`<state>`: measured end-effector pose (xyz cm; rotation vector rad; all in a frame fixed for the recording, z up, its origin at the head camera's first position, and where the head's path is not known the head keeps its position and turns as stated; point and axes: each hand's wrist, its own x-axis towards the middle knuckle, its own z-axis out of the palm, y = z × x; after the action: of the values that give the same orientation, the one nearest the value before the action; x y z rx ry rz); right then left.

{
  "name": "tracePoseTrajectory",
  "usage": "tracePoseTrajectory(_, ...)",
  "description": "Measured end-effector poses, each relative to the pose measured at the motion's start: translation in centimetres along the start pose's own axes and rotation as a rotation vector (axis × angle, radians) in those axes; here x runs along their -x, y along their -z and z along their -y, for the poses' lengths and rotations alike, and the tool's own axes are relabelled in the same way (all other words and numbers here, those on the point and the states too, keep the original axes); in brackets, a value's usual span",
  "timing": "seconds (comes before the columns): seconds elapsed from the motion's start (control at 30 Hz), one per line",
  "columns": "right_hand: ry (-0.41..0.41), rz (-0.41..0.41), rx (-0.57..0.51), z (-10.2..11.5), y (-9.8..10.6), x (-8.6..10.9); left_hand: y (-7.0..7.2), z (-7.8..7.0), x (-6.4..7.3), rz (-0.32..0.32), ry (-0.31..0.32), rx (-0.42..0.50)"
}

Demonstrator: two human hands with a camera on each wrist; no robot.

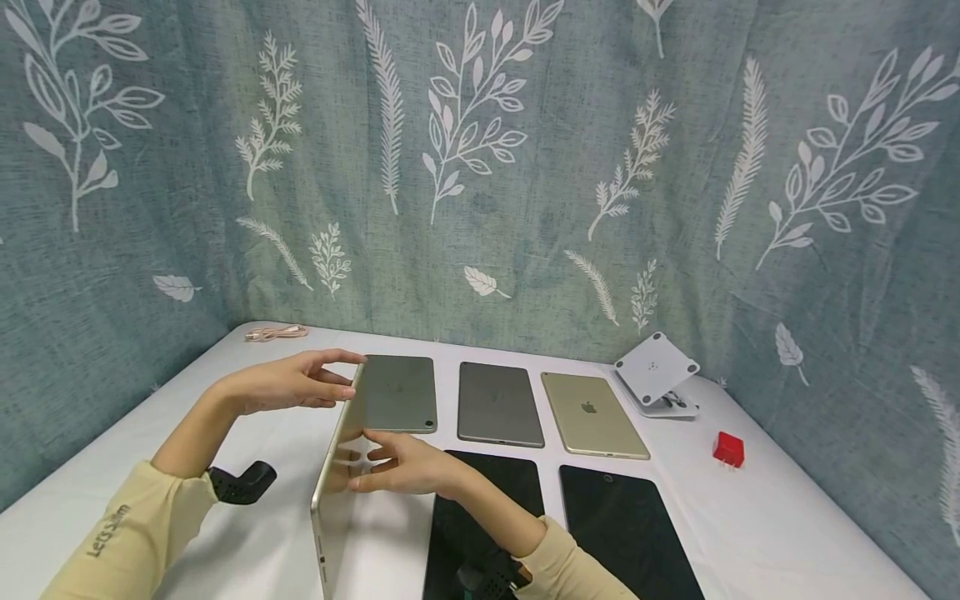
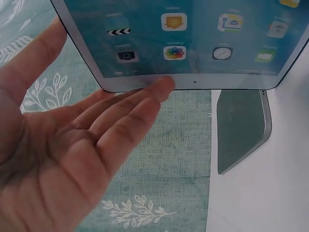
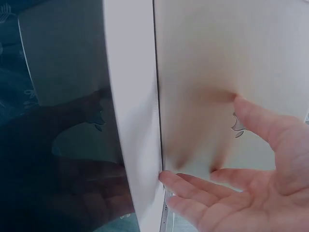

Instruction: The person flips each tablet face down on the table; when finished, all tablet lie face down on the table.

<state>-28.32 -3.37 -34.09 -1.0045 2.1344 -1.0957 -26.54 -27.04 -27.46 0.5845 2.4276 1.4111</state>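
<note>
A gold-backed tablet (image 1: 330,492) stands upright on its edge at centre-left of the white table. Its lit screen (image 2: 195,41), with rows of app icons, faces my left side. My left hand (image 1: 296,387) grips its far upper edge, the thumb at the edge and the other fingers on the white bezel. On the back side, beside the logo (image 3: 238,124), my right hand (image 3: 246,169) touches the gold surface with extended, spread fingertips. The right forearm passes above a black-screened tablet (image 1: 487,500).
Along the back lie a green-grey tablet (image 1: 397,392), a dark grey tablet (image 1: 500,404) and a gold tablet (image 1: 596,417). Another black-screened tablet (image 1: 630,533) lies at front right. A folding stand (image 1: 656,375), a red plug (image 1: 728,449) and a coiled cable (image 1: 276,332) sit near the table's edges.
</note>
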Motion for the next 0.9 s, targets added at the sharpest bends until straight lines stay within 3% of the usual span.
tracePoseTrajectory(0.33, -0.013, 0.007, 0.056, -0.1, -0.2, 0.0, 0.9, 0.4, 0.3, 0.028, 0.014, 0.071)
tracePoseTrajectory(0.67, -0.030, -0.021, 0.100, 0.1, -0.5, 0.2, 1.9, 1.0, 1.3, 0.049, -0.031, 0.028)
tracePoseTrajectory(0.9, -0.005, -0.018, 0.149, 0.1, -0.7, 0.1, 2.6, 1.5, 1.7, 0.053, -0.026, 0.023)
